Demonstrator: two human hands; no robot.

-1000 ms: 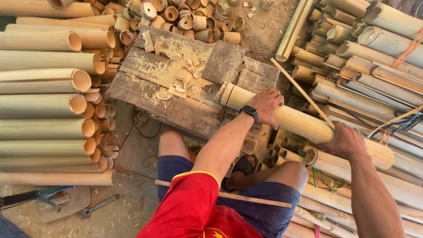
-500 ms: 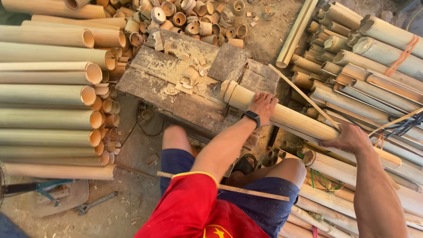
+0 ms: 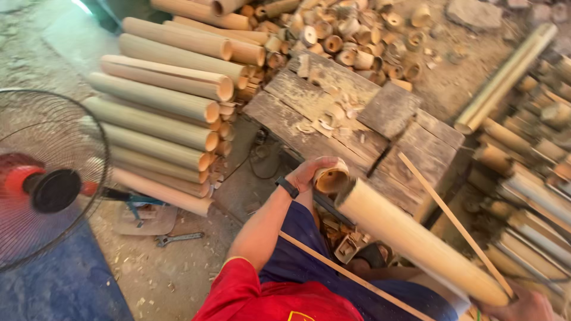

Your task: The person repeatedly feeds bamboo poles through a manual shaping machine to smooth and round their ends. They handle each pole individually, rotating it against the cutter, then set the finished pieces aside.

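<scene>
1. A long pale bamboo pole (image 3: 416,241) slants across the person's lap, its cut hollow end up near the front edge of a worn wooden chopping block (image 3: 357,131) and its other end low at the right.
2. The left hand (image 3: 312,172), with a black wristwatch (image 3: 287,187) on its wrist, is curled around a short bamboo ring piece (image 3: 331,177) held right at the pole's open end; whether the two touch cannot be told.
3. The right hand (image 3: 526,304) shows only partly at the bottom right, under the pole's lower end; its grip cannot be made out.
4. A thin bamboo strip (image 3: 455,223) leans from the block toward the right hand, and another strip (image 3: 351,274) crosses the blue shorts.
5. Bamboo chips lie on top of the block.
6. Left of the block lies a stack of cut bamboo poles (image 3: 160,119); short bamboo offcuts (image 3: 351,35) are heaped beyond it.
7. A red standing fan (image 3: 47,178) is at the far left, with a wrench (image 3: 177,238) on the dirt nearby.
</scene>
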